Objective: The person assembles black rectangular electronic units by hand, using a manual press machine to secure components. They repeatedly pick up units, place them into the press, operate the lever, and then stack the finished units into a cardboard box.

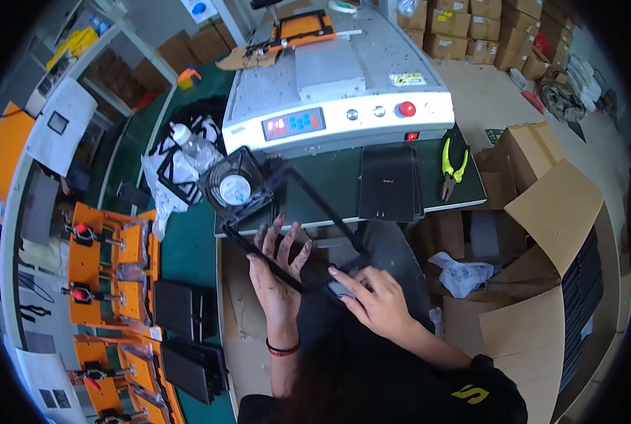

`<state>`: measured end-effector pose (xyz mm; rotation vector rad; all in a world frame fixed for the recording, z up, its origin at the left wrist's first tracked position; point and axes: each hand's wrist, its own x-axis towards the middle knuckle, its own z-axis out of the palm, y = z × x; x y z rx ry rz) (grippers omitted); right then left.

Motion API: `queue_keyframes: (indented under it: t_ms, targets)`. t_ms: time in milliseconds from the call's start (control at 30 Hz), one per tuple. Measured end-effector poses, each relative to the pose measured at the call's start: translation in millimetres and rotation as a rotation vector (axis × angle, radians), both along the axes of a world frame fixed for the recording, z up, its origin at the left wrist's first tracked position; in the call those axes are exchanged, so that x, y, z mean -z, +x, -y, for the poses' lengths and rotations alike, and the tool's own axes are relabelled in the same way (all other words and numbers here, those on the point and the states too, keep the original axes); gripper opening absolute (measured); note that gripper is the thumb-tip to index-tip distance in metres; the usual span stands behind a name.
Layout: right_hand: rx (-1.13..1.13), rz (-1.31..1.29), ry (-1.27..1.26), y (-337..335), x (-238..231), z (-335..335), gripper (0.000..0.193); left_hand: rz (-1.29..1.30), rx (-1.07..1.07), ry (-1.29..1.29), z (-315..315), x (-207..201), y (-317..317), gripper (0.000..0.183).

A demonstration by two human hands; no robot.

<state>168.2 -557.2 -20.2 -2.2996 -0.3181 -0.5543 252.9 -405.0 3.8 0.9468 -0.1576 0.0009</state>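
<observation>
Black frame: centre of the picture, a thin open rectangle (327, 213), tilted, its lower-left bar crossing the left hand.
Left hand: just below centre (281, 290), palm up, fingers spread, loosely gripping that bar between thumb and fingers.
Right hand: right of the left one (384, 305), forefinger extended to the frame's lower corner; whether it grips anything, I cannot tell.
Fan: left of upper centre (235, 189), just beside the frame.
Pliers: right of upper centre (454, 169), well apart from both hands.
</observation>
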Motion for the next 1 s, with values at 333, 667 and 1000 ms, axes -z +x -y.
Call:
queue_keyframes:
  t_ms: [333,667,1000]
  targets:
    - [-0.001,0.14,0.149,15,10,16,0.034,-0.105,0.178,-0.05,24,8,3,0.062]
    - [0.253,0.395,0.626,71,-4,83,0.02,0.573,0.231,0.475,74,-4,73,0.061]
    - [0.404,0.492,0.922,155,32,131,0.017,0.268,-0.009,0.393,60,73,147,0.024]
